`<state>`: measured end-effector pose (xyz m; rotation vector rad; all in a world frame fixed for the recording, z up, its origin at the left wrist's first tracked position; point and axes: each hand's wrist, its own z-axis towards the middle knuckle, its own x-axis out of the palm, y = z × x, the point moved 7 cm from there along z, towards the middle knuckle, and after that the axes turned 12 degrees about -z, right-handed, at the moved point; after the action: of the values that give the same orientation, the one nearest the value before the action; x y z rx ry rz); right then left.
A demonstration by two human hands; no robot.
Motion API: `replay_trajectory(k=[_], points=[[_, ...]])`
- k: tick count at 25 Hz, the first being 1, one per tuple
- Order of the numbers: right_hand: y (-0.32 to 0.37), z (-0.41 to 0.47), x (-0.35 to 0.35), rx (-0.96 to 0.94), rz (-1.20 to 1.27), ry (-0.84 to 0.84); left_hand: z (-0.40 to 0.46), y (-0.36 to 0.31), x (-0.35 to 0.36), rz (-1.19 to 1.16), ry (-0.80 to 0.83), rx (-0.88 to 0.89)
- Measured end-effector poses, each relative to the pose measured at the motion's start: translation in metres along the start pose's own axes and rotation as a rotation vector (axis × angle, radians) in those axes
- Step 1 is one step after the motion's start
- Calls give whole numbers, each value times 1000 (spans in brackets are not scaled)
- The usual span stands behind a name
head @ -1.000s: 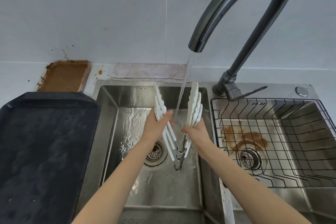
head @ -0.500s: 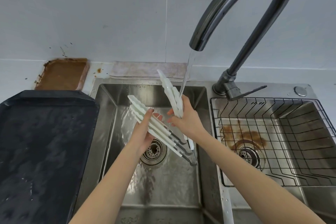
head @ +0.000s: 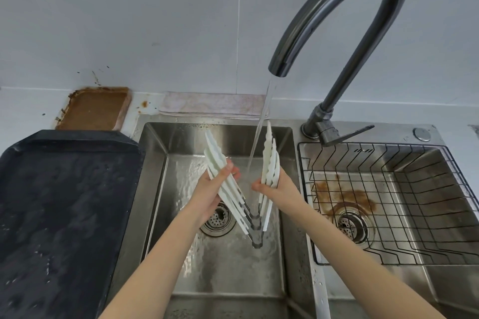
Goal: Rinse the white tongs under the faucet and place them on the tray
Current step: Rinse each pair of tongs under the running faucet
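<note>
Spreading white tongs (head: 269, 163) over sink (head: 155, 163)

A pale grey tiled wall (head: 155, 21) rises behind a white worktop (head: 23, 106), and a thin vertical joint runs down it near the middle. At the back edge of the worktop there is a brown stained rectangular patch (head: 94, 109) with dark splashes around it, and just beside it a folded pale cloth (head: 210, 103) lies along the rear rim of the steel sink (head: 153, 189). The right basin (head: 440, 280) has a black wire basket (head: 388, 189) inside and a rusty brown stain near its drain (head: 352, 225); the light is soft and even.
</note>
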<state>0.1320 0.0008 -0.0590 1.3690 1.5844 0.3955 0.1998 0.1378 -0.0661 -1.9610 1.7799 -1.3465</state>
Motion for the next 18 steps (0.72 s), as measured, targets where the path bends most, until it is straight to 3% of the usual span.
replay_trajectory(k=[10,18], points=[[-37,-13,-13,226,489,-53,-2,-23,60,545,189,208],[-20,-18,-28,110,428,-44,-5,-29,53,383,120,184]])
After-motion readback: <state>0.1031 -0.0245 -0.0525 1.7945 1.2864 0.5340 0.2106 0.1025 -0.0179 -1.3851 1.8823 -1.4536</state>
